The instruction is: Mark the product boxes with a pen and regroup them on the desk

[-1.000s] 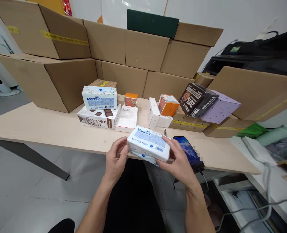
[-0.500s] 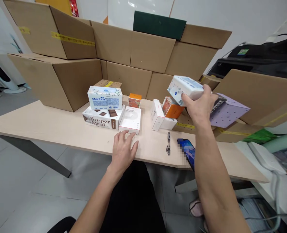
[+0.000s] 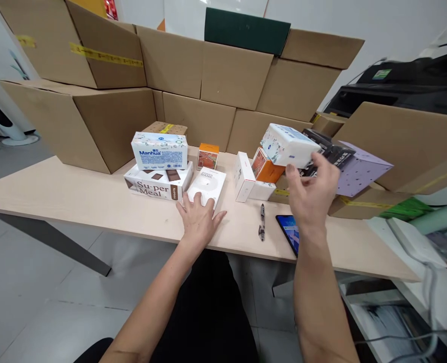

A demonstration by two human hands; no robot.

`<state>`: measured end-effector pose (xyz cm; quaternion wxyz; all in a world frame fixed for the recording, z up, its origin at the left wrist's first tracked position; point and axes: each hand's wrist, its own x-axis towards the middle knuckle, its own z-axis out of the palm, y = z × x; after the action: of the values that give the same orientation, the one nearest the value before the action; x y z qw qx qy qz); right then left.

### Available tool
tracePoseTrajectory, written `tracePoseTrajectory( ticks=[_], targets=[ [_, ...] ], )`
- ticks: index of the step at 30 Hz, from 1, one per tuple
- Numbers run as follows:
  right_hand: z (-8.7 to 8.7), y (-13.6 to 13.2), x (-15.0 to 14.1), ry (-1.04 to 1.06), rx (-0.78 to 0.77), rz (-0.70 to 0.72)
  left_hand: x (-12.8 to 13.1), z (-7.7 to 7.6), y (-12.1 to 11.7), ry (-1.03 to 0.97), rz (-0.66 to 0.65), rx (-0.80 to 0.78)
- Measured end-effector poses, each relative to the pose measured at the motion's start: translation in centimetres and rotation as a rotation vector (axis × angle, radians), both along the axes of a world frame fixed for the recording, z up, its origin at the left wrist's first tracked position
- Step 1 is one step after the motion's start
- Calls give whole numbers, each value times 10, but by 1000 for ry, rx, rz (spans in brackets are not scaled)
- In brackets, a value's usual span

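My left hand (image 3: 200, 219) lies at the near end of a white power bank box (image 3: 208, 182), its fingers spread and touching the top. The box sits at an angle beside a Su-per Meal box (image 3: 153, 185), which carries a blue-and-white Manhua tissue pack (image 3: 161, 154). My right hand (image 3: 314, 189) is open, fingers apart, just in front of a second tissue pack (image 3: 286, 146). That pack rests tilted on an orange box (image 3: 265, 166). Black packaging (image 3: 332, 151) and a lilac dotted box (image 3: 365, 171) lie to its right.
A white upright box (image 3: 244, 176) stands near the middle, and a small orange box (image 3: 207, 156) behind the power bank box. A pen (image 3: 261, 223) and a phone (image 3: 288, 232) lie by the table's front edge. Large cardboard boxes (image 3: 113, 126) wall the back and sides.
My right hand has let go of the tissue pack, which now rests on the pile, and has drawn back slightly. My left hand has come onto the power bank box, which has turned clockwise.
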<state>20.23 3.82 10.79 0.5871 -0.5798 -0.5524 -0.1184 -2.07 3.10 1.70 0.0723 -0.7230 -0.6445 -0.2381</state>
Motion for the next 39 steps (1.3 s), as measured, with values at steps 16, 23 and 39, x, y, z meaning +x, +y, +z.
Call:
tracePoseTrajectory(
  ticks=[16,23,39],
  targets=[
    [-110,-54,-66,177,-538,348,-100,-13,-92,-335,-210,-140],
    [-106,-53,-71,113,-579,422,-97,-10,-99,-497,7,-249],
    [-124,-72,-61,504,-459,257,-59,-20,-36,-585,-131,-49]
  ],
)
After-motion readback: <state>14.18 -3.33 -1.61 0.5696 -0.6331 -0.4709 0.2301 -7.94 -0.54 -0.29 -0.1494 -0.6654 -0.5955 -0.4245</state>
